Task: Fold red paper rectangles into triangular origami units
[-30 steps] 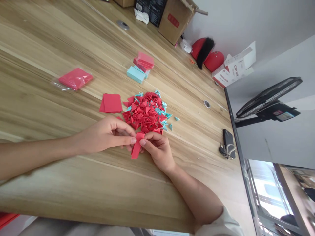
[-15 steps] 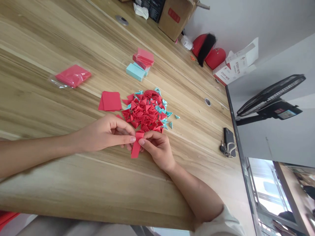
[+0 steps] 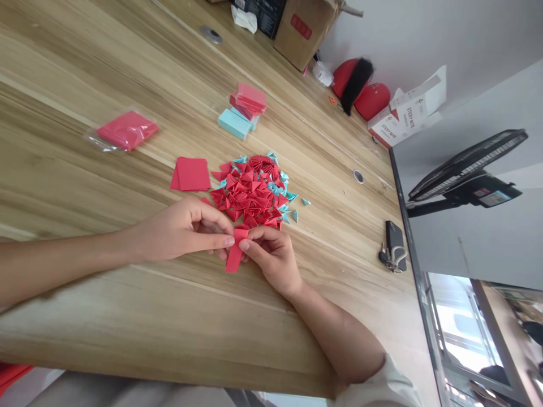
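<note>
A narrow folded strip of red paper (image 3: pixel 233 257) is pinched between both hands above the table. My left hand (image 3: pixel 193 229) grips its left edge near the top, thumb in front. From the right, my right hand (image 3: pixel 274 254) pinches the same strip with thumb and forefinger; the other fingertips are partly hidden behind it. Just beyond the hands lies a heap of red folded paper triangles (image 3: pixel 250 195) mixed with light blue ones (image 3: pixel 285 212). A ring of joined red pieces (image 3: pixel 263 164) sits at its far side. Left of the heap are flat red paper sheets (image 3: pixel 193 174).
A plastic-wrapped red paper pack (image 3: pixel 128 131) lies at left. Behind the heap are blue paper stacks (image 3: pixel 234 124) and red paper stacks (image 3: pixel 250 99). A phone (image 3: pixel 395 240) with keys (image 3: pixel 388 259), a fan (image 3: pixel 466 164), a white box (image 3: pixel 407 113) and a cardboard box (image 3: pixel 303 31) stand farther off.
</note>
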### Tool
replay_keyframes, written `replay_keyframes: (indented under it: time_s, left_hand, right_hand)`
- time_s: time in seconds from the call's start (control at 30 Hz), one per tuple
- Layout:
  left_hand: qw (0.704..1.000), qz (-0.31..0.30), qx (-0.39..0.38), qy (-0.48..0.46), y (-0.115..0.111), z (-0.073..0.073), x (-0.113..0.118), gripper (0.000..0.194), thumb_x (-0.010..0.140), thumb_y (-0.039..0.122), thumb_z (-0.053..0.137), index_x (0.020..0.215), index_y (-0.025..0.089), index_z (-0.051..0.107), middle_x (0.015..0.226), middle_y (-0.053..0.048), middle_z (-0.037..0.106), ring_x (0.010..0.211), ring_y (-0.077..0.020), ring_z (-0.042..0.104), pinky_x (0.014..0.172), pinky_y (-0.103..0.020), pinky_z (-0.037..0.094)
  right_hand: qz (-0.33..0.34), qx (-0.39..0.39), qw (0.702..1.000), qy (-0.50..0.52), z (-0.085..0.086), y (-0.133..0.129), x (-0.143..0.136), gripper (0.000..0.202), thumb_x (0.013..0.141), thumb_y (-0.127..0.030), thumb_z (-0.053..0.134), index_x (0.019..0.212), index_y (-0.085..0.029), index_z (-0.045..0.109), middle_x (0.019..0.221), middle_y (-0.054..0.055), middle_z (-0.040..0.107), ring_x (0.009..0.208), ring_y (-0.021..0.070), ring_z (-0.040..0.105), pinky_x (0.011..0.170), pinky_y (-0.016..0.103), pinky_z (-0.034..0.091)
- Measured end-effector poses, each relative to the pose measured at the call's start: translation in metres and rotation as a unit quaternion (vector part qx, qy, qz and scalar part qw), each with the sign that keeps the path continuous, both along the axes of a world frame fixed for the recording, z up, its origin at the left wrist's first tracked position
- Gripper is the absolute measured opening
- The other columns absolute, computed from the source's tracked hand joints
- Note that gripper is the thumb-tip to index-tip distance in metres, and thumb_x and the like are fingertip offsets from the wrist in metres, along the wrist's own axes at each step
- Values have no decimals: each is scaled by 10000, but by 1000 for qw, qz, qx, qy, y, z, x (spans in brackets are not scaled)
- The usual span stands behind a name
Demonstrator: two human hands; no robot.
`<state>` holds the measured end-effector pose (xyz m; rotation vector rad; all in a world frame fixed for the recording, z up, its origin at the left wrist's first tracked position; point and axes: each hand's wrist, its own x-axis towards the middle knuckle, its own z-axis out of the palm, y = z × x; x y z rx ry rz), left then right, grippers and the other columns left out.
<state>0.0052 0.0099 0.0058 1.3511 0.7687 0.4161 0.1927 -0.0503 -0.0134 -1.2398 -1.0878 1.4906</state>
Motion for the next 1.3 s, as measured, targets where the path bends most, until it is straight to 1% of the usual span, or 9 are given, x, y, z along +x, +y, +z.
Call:
replay_keyframes:
  time_s: [0.2, 0.3, 0.4, 0.57, 0.73, 0.93, 1.13, 1.3]
  left_hand:
    - [1000, 0, -6, 5, -3, 2, 0, 123, 776, 272, 711, 777, 150, 719, 674, 0, 732, 649, -133, 669, 620, -194, 513]
    - [1000, -5, 2, 14, -4, 1, 0, 125, 772, 298, 690, 736, 179, 700, 666, 9, 721, 636, -140, 674, 611, -199, 505]
    - [1000, -8, 11, 27, -6, 2, 0, 131, 764, 304, 672, 688, 198, 684, 616, 29, 694, 599, -138, 661, 588, -194, 487]
    - [999, -12, 16, 31, -8, 4, 1, 161, 766, 308, 656, 652, 194, 661, 564, 37, 674, 551, -123, 628, 550, -185, 462]
    - [999, -8, 20, 33, -8, 3, 1, 155, 763, 311, 665, 655, 200, 656, 561, 45, 677, 545, -117, 631, 541, -181, 461]
    - [999, 7, 39, 29, -6, -1, 0, 145, 769, 325, 674, 692, 204, 661, 597, 37, 696, 577, -127, 659, 564, -186, 493]
    - [999, 17, 45, 18, -7, -1, 0, 135, 775, 302, 675, 694, 195, 657, 597, 39, 693, 576, -122, 672, 560, -175, 497]
    - [999, 23, 40, 21, -7, 0, 0, 127, 782, 296, 675, 701, 198, 663, 593, 42, 691, 577, -116, 674, 564, -167, 494]
  right_hand:
    - [10, 17, 1000, -4, -1, 0, -1, 373, 690, -514, 797, 672, -186, 620, 575, -22, 633, 506, 96, 582, 503, 231, 508]
    - [23, 45, 999, -16, -2, -2, -1, 339, 761, -490, 748, 670, -185, 631, 587, -12, 638, 526, 101, 592, 520, 233, 510]
    - [37, 71, 996, -45, -2, -5, 0, 331, 836, -475, 676, 682, -185, 645, 614, 3, 652, 562, 112, 611, 546, 242, 513]
    - [44, 93, 992, -76, 0, -8, -1, 362, 874, -495, 623, 681, -189, 636, 603, 9, 651, 554, 116, 604, 539, 245, 498]
    - [37, 87, 992, -79, -1, -8, -1, 372, 869, -517, 619, 682, -195, 637, 603, 13, 658, 550, 123, 610, 536, 252, 502]
    - [61, 63, 994, -62, -4, -8, 1, 327, 839, -479, 672, 685, -192, 639, 622, 8, 658, 571, 113, 605, 548, 236, 500]
    - [67, 44, 995, -56, 1, -5, 1, 397, 810, -541, 682, 642, -183, 645, 586, 8, 647, 551, 115, 608, 543, 241, 513]
    - [59, 30, 997, -47, 2, -4, 1, 379, 794, -528, 702, 650, -181, 658, 584, 7, 648, 530, 109, 599, 531, 239, 513]
